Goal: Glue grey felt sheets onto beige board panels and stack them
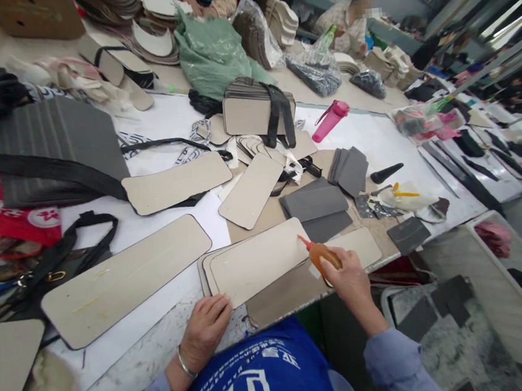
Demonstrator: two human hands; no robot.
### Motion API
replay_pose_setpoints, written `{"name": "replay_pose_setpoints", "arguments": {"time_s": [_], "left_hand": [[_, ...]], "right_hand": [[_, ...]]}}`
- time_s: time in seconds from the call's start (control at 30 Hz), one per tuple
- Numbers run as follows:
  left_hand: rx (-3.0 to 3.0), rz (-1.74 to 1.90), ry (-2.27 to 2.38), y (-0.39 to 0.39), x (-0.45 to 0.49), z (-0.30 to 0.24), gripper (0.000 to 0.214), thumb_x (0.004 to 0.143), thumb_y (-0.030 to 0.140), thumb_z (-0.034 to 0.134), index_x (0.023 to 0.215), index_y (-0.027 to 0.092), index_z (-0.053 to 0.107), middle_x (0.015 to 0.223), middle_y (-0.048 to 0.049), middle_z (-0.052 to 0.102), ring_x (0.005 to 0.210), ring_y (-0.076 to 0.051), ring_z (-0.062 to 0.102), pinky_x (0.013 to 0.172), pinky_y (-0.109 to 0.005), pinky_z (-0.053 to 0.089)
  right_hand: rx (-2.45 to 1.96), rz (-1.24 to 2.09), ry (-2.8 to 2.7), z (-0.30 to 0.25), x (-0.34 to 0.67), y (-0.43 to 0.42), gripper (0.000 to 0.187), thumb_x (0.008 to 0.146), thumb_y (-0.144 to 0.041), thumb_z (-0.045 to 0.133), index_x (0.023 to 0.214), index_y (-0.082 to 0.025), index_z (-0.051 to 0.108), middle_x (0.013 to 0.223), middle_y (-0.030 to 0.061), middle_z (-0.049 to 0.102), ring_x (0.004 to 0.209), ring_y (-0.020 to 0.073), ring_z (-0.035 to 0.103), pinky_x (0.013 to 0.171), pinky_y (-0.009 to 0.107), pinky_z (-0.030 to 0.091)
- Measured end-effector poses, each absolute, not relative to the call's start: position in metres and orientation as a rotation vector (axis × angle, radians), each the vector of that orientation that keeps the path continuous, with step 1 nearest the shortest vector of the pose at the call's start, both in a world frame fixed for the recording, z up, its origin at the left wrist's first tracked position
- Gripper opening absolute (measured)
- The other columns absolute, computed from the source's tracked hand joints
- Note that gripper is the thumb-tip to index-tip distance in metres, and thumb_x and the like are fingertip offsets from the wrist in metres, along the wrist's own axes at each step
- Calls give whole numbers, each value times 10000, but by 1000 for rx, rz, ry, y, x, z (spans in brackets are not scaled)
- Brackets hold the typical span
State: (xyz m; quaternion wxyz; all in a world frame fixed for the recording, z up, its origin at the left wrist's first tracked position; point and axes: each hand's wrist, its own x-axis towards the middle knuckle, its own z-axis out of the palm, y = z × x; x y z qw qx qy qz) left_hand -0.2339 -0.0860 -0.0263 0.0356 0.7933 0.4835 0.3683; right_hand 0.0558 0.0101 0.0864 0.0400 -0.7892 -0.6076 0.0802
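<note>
My right hand (pixel 351 278) is closed around a squeeze bottle (pixel 323 256) of amber liquid, probably glue. Its red nozzle points left and its tip is at the right end of a beige rounded panel (pixel 258 261). That panel is the top one of a small fanned stack at the table's front edge. My left hand (pixel 208 324) lies on the stack's near left corner, fingers stretched out and close together. Another beige panel (pixel 350 249) lies partly behind the bottle. Grey rectangular pieces (pixel 313 202) sit just beyond the stack.
Long beige panels (pixel 130 278) lie to the left. Farther back are a strapped bundle of panels (pixel 250 116), a pink bottle (pixel 331 118) and a grey stack (pixel 55 145). A white bin (pixel 500 295) stands at right, below the table. Other people work across the table.
</note>
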Motion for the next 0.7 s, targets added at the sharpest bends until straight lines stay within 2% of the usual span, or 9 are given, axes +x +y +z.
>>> {"name": "replay_pose_setpoints", "arguments": {"time_s": [0.13, 0.23, 0.33, 0.4, 0.53, 0.7], "left_hand": [[2455, 1126, 1485, -85, -234, -24, 160, 807, 92, 508, 895, 185, 604, 866, -52, 679, 910, -176, 604, 807, -337, 447], [2462, 1159, 1476, -85, -235, -25, 161, 798, 92, 519, 902, 182, 604, 856, -56, 680, 901, -180, 609, 799, -334, 449], [2487, 1155, 1438, -84, -235, -25, 158, 795, 82, 517, 896, 167, 603, 857, -68, 679, 898, -196, 611, 788, -345, 448], [2509, 1150, 1420, -84, -235, -25, 154, 801, 77, 504, 889, 157, 602, 858, -77, 678, 885, -206, 613, 780, -355, 449], [2570, 1105, 1411, -87, -235, -26, 187, 813, 67, 466, 910, 155, 600, 896, -99, 669, 895, -224, 604, 784, -367, 450], [2622, 936, 1528, -98, -242, -45, 218, 829, 142, 454, 980, 191, 603, 954, -100, 652, 915, -248, 590, 815, -398, 436]], "right_hand": [[-2251, 543, -1822, 82, 29, -7, 299, 759, -344, 519, 1021, -219, 593, 892, 32, 490, 765, 165, 530, 718, 318, 420], [-1954, 1086, -1583, 82, 4, -25, 276, 700, -330, 586, 933, -184, 606, 898, 44, 564, 848, 187, 546, 793, 335, 421], [-1681, 1636, -1036, 89, -10, -35, 341, 685, -375, 628, 964, -187, 573, 880, 32, 615, 771, 170, 571, 683, 299, 457], [-1466, 1854, -689, 95, -10, -34, 416, 694, -411, 630, 1045, -207, 541, 928, 30, 624, 733, 160, 582, 622, 293, 470], [-1172, 1965, -289, 99, -1, -21, 406, 691, -471, 628, 994, -205, 578, 949, 28, 641, 793, 159, 596, 710, 316, 482], [-1014, 2017, -303, 87, 29, 0, 426, 656, -448, 676, 985, -187, 603, 960, 44, 658, 863, 179, 601, 740, 285, 466]]}}
